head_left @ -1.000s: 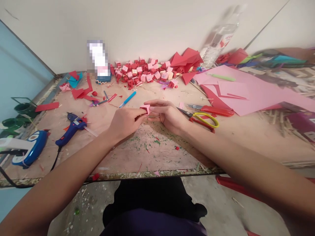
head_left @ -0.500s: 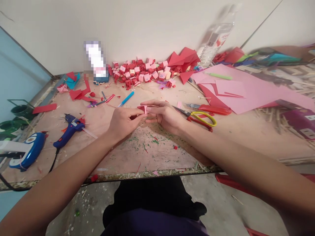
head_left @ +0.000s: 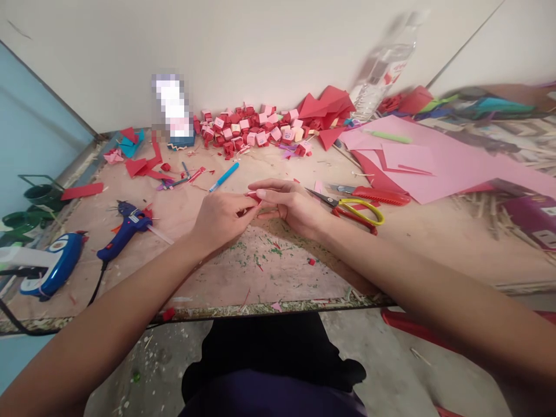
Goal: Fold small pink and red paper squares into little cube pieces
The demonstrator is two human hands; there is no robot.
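Between both hands is a small pink folded paper piece [head_left: 253, 196], mostly covered by fingers. My left hand [head_left: 223, 217] pinches it from the left with thumb and forefinger. From the right, my right hand [head_left: 292, 204] grips the same piece with its thumb and fingers. A blue pen [head_left: 224, 177] lies just beyond my left hand. Close to my right wrist are scissors [head_left: 356, 211] with yellow and red handles, and a red utility knife [head_left: 380, 194]. Green and red paper bits [head_left: 271, 249] are scattered on the table under the hands.
A pile of small red and pink paper cubes [head_left: 249, 130] lies along the wall. Pink paper sheets [head_left: 460, 162] and a water bottle [head_left: 386, 69] are to the right. On the left are a blue glue gun [head_left: 125, 229] with its cord and a blue-white device [head_left: 56, 263].
The pink paper piece has turned between my fingers, and less of it shows now. Both hands stay in nearly the same place; the view shifts slightly.
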